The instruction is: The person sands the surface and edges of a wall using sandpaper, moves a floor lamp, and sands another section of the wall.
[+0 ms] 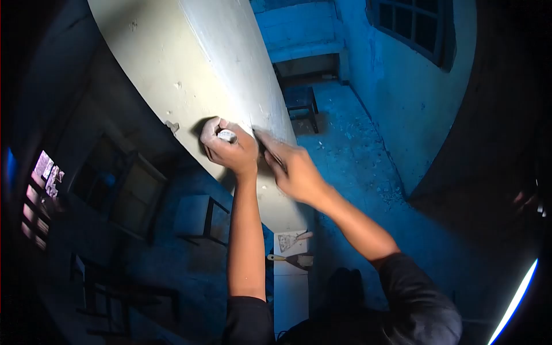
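Observation:
Against the pale wall [213, 86], my left hand [233, 146] is curled round a small white round object [227, 136], most of which the fingers hide. Just to its right, my right hand [293, 167] is closed with its fingertips at the wall's brightly lit edge; what it grips is blurred and too hidden to name. Small chips and a larger damaged patch [172, 126] mark the wall left of my left hand.
Two scrapers, one with a pale handle [303, 236] and one dark-bladed [299, 260], lie on a narrow white surface [291, 293] below. Stools [302, 100] [201, 215] stand either side of the wall. Debris litters the blue floor [356, 138]. A barred window [411, 26] is upper right.

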`<state>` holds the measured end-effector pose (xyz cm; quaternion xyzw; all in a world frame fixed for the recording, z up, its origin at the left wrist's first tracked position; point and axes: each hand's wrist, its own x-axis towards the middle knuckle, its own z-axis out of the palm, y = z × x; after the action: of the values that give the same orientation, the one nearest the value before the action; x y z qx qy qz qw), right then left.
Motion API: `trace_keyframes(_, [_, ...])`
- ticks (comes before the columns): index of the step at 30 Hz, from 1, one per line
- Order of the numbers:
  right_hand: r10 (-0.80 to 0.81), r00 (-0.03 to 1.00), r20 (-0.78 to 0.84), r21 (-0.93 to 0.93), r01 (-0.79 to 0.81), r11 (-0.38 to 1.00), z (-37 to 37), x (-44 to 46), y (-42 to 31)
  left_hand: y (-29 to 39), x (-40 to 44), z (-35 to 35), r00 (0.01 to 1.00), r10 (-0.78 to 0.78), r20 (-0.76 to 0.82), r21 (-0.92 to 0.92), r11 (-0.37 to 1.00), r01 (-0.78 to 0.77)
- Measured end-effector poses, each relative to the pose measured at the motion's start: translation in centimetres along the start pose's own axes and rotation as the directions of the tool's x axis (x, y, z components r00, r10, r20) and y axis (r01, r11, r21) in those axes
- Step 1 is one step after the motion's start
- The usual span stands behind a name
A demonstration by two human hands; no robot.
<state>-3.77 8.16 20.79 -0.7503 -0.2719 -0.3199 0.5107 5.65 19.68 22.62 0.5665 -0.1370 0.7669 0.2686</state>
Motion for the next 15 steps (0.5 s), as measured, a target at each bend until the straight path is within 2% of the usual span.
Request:
trace_keyframes(3, [-0.057,0.998,-0.003,-0.031,0.057,0.998,-0.2,-1.3,-0.5,0.2,0.0,0.1,0.999,-0.038,-0.005,-0.021,0.999,0.038])
trace_keyframes(5, [-0.098,0.988,0.120,-0.095,0.110,0.989,-1.5,-0.4,-0.7,0.1,0.1,0.1,1.000,-0.021,-0.012,-0.003,1.000,0.021])
trace_keyframes(7, [-0.049,0.985,0.167,-0.111,0.068,0.991,-2.0,-0.7,-0.7,0.3,-0.1,-0.1,1.000,-0.014,-0.011,0.023,1.000,0.014])
trace_keyframes(9, [0.016,1.000,0.001,0.002,-0.016,1.000,-1.3,-1.4,-0.2,0.2,0.0,-0.1,1.000,-0.004,0.019,0.028,1.000,0.003])
trace_keyframes(10, [0.083,0.996,-0.035,-0.018,-0.084,0.996,-1.3,-1.4,-0.1,0.1,0.0,-0.1,1.000,0.007,0.015,0.030,1.000,-0.008])
trace_keyframes(11, [0.066,0.997,-0.034,-0.024,-0.066,0.998,-1.3,-0.8,-0.2,0.2,0.0,0.1,1.000,-0.024,-0.005,0.001,1.000,0.024])
trace_keyframes(13, [0.156,0.983,0.096,0.079,-0.164,0.983,-1.0,0.0,-0.5,0.2,-0.1,0.0,0.999,-0.032,0.005,0.011,0.999,0.032])
trace_keyframes(14, [-0.079,0.995,-0.064,0.065,0.083,0.994,-0.4,0.8,0.2,0.2,-0.1,0.0,0.999,-0.032,-0.001,-0.005,0.999,0.032])
trace_keyframes(15, [0.005,1.000,0.002,0.110,-0.006,0.994,-0.8,0.9,0.9,0.0,-0.2,0.2,1.000,-0.027,0.001,-0.001,1.000,0.027])
